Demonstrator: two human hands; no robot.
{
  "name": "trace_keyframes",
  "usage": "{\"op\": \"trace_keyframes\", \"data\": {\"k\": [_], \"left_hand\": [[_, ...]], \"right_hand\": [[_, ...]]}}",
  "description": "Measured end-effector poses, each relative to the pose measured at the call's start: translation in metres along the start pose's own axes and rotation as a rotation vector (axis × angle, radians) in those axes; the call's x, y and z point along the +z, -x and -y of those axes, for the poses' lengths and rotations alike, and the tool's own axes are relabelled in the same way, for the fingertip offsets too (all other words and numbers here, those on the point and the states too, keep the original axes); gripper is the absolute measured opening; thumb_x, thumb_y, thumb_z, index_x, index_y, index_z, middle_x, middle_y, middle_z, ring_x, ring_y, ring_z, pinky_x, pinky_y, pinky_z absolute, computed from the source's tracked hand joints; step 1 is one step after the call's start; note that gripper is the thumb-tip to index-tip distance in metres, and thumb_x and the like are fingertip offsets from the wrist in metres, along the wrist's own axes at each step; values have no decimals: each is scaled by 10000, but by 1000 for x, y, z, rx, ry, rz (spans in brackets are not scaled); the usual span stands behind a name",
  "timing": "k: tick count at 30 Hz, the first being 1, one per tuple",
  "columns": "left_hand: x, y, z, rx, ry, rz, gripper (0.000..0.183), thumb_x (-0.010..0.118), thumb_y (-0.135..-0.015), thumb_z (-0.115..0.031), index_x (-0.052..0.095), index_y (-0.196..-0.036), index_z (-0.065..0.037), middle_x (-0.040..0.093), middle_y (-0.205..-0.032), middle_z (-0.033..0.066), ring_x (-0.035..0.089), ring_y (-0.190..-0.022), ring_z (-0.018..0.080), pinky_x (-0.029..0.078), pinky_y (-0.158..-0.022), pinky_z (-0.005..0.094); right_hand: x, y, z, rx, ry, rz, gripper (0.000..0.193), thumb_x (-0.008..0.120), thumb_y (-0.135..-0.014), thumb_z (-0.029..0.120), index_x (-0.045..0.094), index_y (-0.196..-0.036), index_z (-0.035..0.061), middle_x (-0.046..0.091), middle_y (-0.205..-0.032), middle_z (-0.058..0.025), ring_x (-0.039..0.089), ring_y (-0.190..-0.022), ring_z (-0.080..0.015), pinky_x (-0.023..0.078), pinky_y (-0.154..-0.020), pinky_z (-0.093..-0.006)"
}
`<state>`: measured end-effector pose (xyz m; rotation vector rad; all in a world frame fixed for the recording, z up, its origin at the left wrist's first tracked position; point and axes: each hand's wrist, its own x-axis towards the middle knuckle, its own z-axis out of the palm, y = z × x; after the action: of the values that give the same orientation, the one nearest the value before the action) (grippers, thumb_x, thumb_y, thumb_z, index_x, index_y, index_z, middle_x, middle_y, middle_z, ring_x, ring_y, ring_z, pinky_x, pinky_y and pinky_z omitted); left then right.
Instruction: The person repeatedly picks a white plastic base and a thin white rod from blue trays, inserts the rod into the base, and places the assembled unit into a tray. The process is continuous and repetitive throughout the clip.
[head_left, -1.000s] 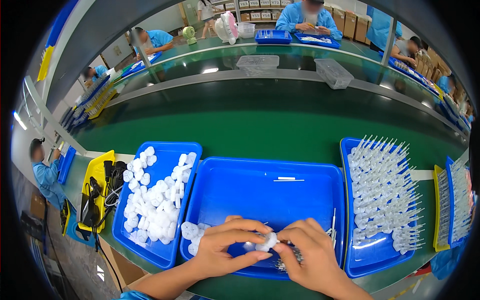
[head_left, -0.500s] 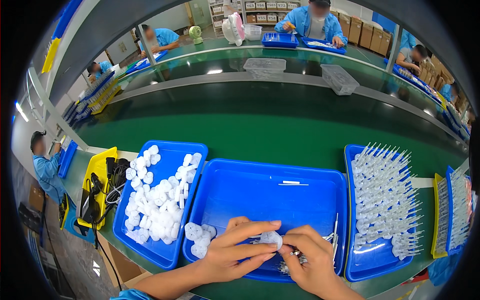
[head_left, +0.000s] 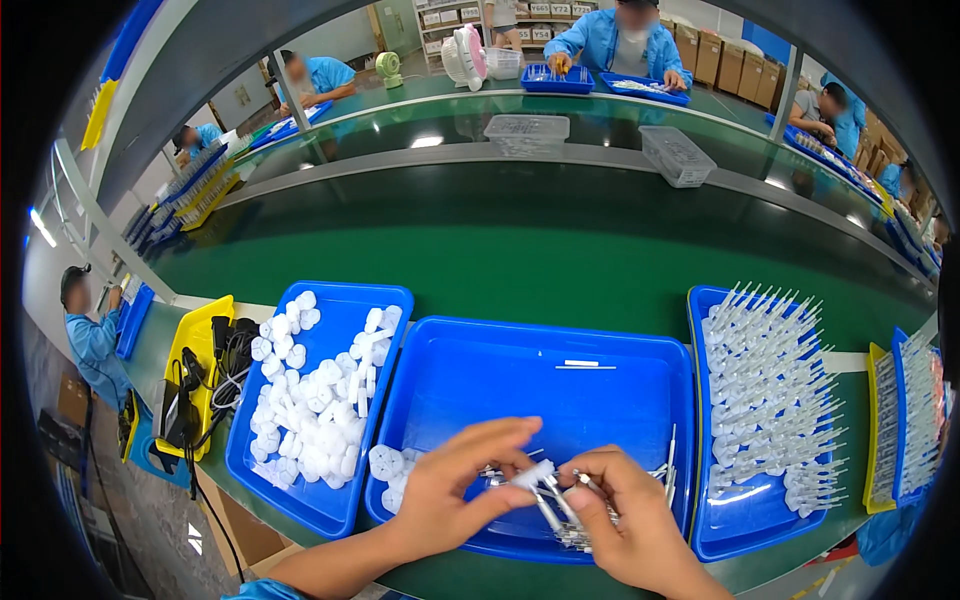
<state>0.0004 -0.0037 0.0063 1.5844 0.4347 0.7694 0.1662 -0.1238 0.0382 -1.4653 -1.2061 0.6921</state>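
A white round plastic piece (head_left: 533, 474) is pinched in my left hand (head_left: 450, 490), its fingers closed on it over the middle blue tray (head_left: 480, 370). It is tilted, and thin metal rods (head_left: 546, 512) stick out from its underside toward the lower right. My right hand (head_left: 625, 510) is closed right beside it, with a metal rod (head_left: 588, 482) between thumb and fingers. More loose rods (head_left: 574, 538) lie in the tray beneath my hands, partly hidden. Several white round pieces (head_left: 390, 466) sit at the tray's left end, next to my left wrist.
The left blue tray (head_left: 340, 296) holds a heap of white round pieces (head_left: 320, 420). In the right blue tray (head_left: 735, 530), rows of pieces with rods (head_left: 765, 400) stand. A yellow tray (head_left: 195, 330) with black cables is far left. Clear plastic boxes (head_left: 677, 155) and co-workers are beyond the green surface.
The white piece has turned from facing me to a tilted pose, so its rods now show. My left fingers have shifted around it, and my right hand has stayed close to it.
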Motion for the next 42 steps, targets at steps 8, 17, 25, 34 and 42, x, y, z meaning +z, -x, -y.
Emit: {"op": "trace_keyframes", "data": {"k": [8, 17, 25, 34, 42], "left_hand": [[-7, -9, -2, -230, 100, -22, 249, 557, -1013, -110, 666, -1195, 19, 602, -1329, 164, 655, -977, 179, 544, -828, 264], [-11, -4, 2, -292, 244, 43, 149, 633, -936, 17, 660, -1080, 39, 565, -1359, 224, 658, -1098, 235, 539, -957, 360], [-9, -4, 5, 32, -72, 76, 214, 725, -836, 68, 670, -1039, 32, 630, -1221, 249, 655, -1115, 288, 536, -972, 404], [-10, -4, 5, 79, 98, 180, 231, 736, -813, 58, 694, -1040, 58, 634, -1183, 238, 652, -1105, 311, 530, -972, 441], [-13, -2, 0, -58, 247, 210, 250, 749, -802, 67, 721, -1050, 48, 682, -1136, 202, 648, -1092, 275, 487, -980, 401]], "right_hand": [[-3, -5, 1, -122, 294, 56, 139, 642, -910, 30, 655, -1044, -4, 673, -841, -153, 660, -706, -250, 516, -611, -327], [-1, -5, -4, -24, 199, 25, 118, 682, -914, 54, 680, -1005, -21, 709, -780, -134, 679, -617, -169, 513, -544, -273], [-4, -2, -2, 107, 210, 123, 134, 654, -950, 117, 622, -1009, 2, 673, -692, -114, 658, -554, -180, 477, -492, -302], [-4, 3, 4, 65, 225, 178, 120, 591, -969, 125, 575, -1049, 37, 655, -727, -156, 660, -641, -338, 496, -559, -404], [-4, 6, -1, 105, 110, 163, 119, 675, -914, 80, 604, -991, 23, 634, -716, -103, 596, -556, -217, 450, -512, -317]]}}
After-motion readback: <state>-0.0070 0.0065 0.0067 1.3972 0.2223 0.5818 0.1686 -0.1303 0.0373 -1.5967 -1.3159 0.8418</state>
